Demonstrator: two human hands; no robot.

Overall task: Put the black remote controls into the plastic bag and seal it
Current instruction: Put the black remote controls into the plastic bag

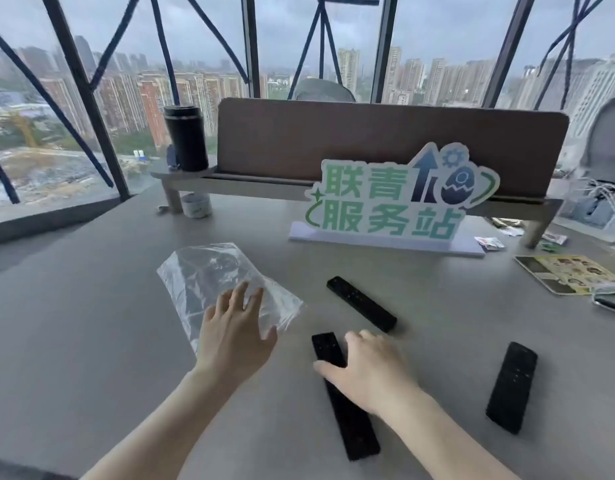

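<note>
You are working at a wide grey table (91,323). A clear, crinkled plastic bag (209,271) is lying flat on it, and your left hand (235,336) is resting open on the bag's near end, fingers spread, gripping nothing. Three long black remote controls are lying outside the bag: the nearest remote (345,400) is sitting under your right hand (371,370), whose fingers are loose, not closed around it. The middle remote (361,303) and right-hand remote (512,386) are lying untouched.
</note>
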